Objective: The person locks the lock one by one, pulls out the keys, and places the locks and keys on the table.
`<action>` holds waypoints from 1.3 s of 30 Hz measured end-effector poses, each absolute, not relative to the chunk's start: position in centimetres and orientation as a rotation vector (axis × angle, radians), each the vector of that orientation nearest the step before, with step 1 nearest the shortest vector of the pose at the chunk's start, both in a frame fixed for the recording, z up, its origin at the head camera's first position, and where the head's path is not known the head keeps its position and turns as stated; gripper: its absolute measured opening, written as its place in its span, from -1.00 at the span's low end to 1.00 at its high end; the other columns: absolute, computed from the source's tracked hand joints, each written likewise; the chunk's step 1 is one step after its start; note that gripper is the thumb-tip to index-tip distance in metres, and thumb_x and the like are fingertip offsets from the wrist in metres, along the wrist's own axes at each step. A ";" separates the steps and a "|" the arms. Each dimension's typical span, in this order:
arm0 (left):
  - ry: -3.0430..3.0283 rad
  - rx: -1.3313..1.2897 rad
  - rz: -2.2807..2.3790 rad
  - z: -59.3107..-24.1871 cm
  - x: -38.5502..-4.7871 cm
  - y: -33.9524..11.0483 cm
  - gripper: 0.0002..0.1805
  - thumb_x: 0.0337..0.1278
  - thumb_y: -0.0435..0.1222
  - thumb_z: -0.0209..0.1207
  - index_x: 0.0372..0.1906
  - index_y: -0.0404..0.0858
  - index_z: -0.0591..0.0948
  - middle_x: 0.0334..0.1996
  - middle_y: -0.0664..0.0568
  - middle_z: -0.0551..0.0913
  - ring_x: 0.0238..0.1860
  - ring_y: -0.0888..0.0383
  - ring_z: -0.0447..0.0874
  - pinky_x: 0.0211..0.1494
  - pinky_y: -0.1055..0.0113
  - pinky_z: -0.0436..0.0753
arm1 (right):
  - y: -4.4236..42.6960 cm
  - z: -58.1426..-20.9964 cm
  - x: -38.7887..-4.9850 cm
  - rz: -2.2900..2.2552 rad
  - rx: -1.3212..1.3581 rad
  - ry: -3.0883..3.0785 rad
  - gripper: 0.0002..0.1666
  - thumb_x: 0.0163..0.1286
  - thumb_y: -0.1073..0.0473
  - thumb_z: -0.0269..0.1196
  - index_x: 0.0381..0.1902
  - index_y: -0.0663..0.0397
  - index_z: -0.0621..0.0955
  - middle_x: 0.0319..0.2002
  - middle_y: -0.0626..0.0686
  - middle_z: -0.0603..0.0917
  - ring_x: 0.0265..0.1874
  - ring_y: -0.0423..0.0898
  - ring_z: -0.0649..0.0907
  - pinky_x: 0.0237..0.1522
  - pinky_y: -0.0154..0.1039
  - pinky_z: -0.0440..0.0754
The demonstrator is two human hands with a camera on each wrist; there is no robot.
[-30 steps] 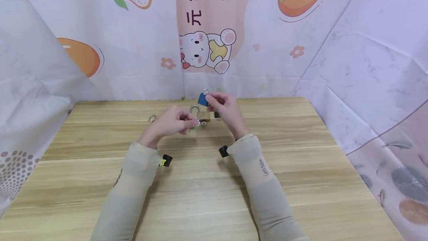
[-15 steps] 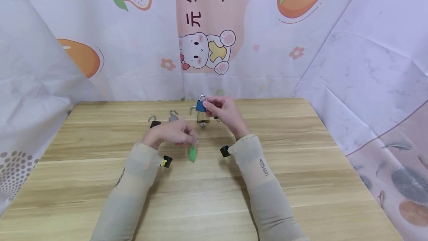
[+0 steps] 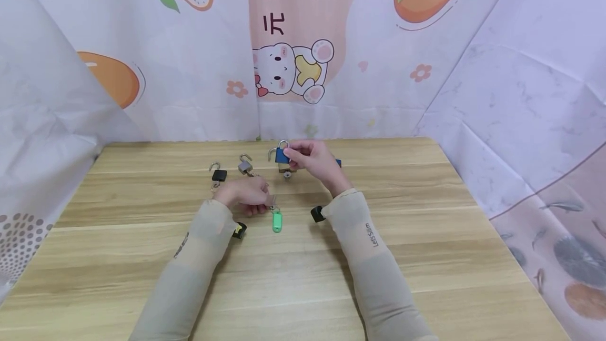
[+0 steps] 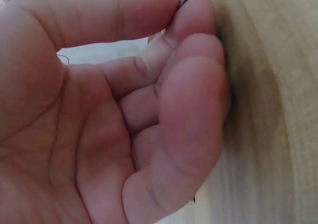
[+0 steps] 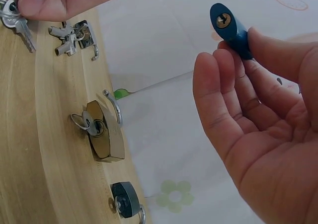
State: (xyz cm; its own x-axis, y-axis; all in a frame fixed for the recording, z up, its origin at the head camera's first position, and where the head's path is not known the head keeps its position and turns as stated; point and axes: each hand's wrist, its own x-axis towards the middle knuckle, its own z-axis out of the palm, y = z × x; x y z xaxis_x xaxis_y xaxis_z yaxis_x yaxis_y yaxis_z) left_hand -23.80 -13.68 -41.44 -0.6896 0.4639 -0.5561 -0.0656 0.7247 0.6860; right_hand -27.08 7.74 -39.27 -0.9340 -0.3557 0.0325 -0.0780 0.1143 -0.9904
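Pulled the green tag [image 3: 276, 221] and its keys [image 5: 24, 31] closer in over the wooden table [image 3: 303, 283] since a second ago, pinching the keys in the left hand [image 3: 248, 192]. Also got the blue padlock [image 3: 282, 156] pinched up in the right hand [image 3: 316, 162], pretty much right in front of the brass padlock [image 5: 114, 145] from the head view.

Blue padlock [image 5: 240, 39] — in the right grip [image 5: 271, 127]

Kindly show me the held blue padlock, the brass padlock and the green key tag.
Held blue padlock [image 3: 281, 156], head view: middle of its body.
Brass padlock [image 5: 114, 141], right wrist view: side of its body.
Green key tag [image 3: 277, 221], head view: middle of its face.
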 end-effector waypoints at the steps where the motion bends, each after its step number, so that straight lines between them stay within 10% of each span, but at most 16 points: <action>1: 2.173 0.295 0.898 -41.4 -23.8 -13.7 -0.73 0.37 -0.23 0.18 -0.39 -0.34 0.61 -0.52 -0.02 0.61 -0.62 0.21 0.46 -0.54 0.44 0.53 | 7.7 -39.3 -27.1 -1.904 -0.435 2.177 -0.72 0.47 0.22 0.30 0.00 0.34 0.68 -0.32 0.09 0.73 -0.39 -0.09 0.68 -0.12 -0.04 0.76; 11: 2.203 0.284 0.846 -41.5 -23.6 -13.7 -0.69 0.39 -0.17 0.17 -0.42 -0.31 0.60 -0.53 0.00 0.58 -0.60 0.20 0.47 -0.55 0.40 0.60 | 7.4 -39.7 -27.2 -1.839 -0.424 2.182 -0.75 0.45 0.23 0.32 -0.04 0.33 0.70 -0.38 0.09 0.71 -0.41 -0.03 0.68 -0.04 0.18 0.71; 20: 2.207 0.261 0.869 -41.6 -23.7 -13.5 -0.69 0.42 -0.16 0.18 -0.40 -0.31 0.60 -0.48 -0.03 0.60 -0.56 0.16 0.51 -0.50 0.33 0.68 | 6.6 -41.0 -27.4 -1.591 -0.312 2.253 -0.74 0.45 0.20 0.33 -0.03 0.28 0.66 -0.30 0.14 0.75 -0.31 0.07 0.74 -0.15 -0.08 0.76; 31: 2.185 0.275 1.281 -41.4 -24.9 -15.0 -0.66 0.50 -0.24 0.11 0.12 -0.42 0.52 -0.15 -0.22 0.67 -0.26 0.00 0.67 -0.22 0.22 0.76 | 6.5 -42.0 -27.6 -1.495 -0.282 2.268 -0.69 0.48 0.21 0.29 0.07 0.30 0.65 -0.23 0.15 0.75 -0.31 0.03 0.75 -0.19 -0.17 0.76; 39: 2.156 0.376 1.241 -42.0 -25.3 -14.9 -0.70 0.55 -0.22 0.06 -0.05 -0.43 0.60 -0.16 -0.17 0.66 -0.22 0.00 0.66 -0.16 0.21 0.75 | 6.6 -42.5 -27.6 -1.473 -0.280 2.250 -0.78 0.48 0.24 0.28 -0.02 0.28 0.65 -0.23 0.15 0.74 -0.30 0.04 0.75 -0.21 -0.21 0.76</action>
